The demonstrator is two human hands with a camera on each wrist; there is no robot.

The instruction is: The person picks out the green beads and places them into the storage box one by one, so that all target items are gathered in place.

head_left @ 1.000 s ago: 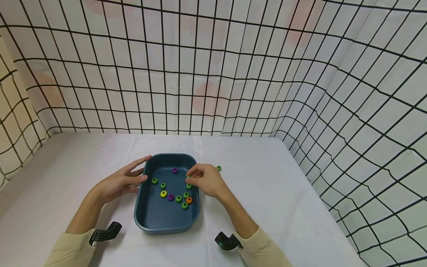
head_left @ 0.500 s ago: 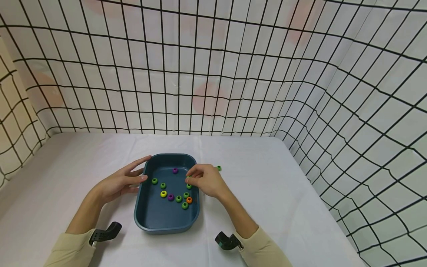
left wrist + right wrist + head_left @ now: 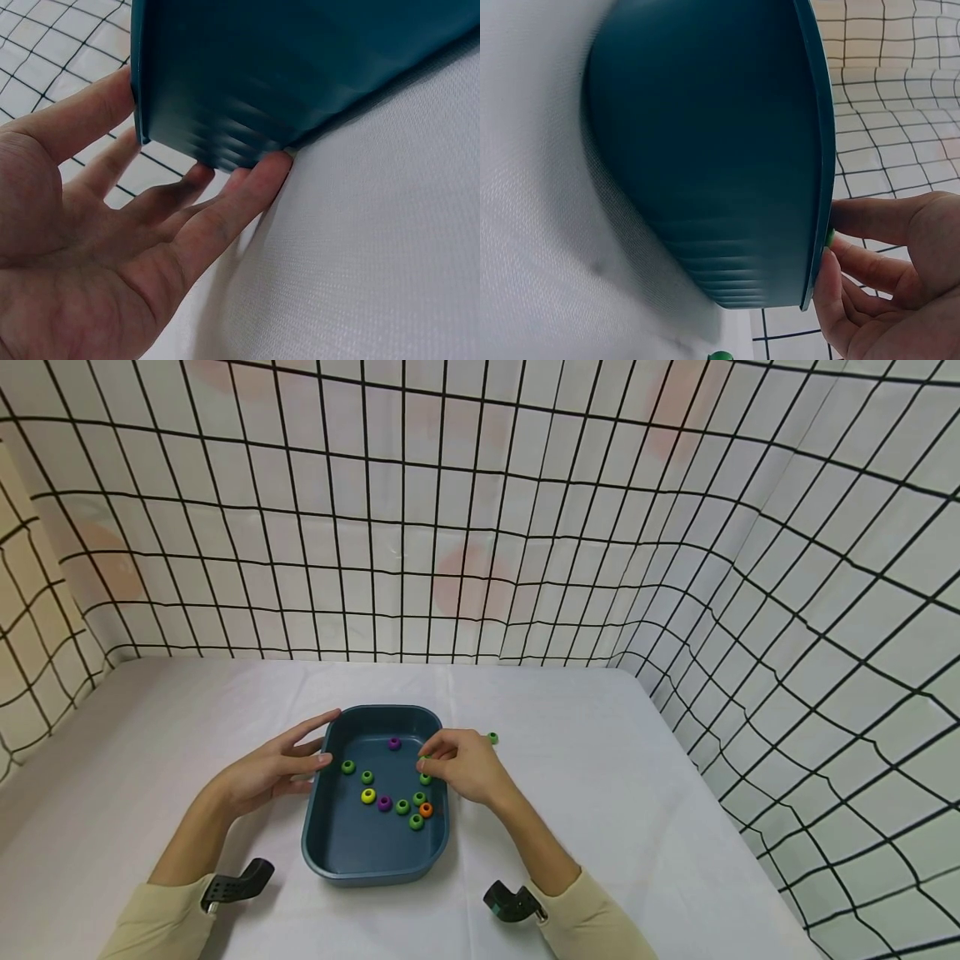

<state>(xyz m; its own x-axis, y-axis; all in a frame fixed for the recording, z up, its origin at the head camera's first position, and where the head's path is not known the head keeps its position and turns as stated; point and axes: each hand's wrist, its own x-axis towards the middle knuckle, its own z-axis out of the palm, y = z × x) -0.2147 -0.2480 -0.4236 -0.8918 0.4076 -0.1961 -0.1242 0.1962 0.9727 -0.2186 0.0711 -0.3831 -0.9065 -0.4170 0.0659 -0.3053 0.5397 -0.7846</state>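
Note:
A blue rectangular tray with rounded corners sits on the white cloth. My left hand lies along its left wall, fingers stretched out and thumb at the rim; in the left wrist view, the fingertips touch the tray's outer side. Over the right rim, my right hand pinches a green bead between thumb and fingers, mostly hidden by them. Inside the tray lie several green beads, two purple beads, one yellow bead and one orange bead.
Another green bead lies on the cloth beyond my right hand, right of the tray. Black netting before a pale sheet encloses the back and both sides. Black wrist cameras are fixed at both sleeves.

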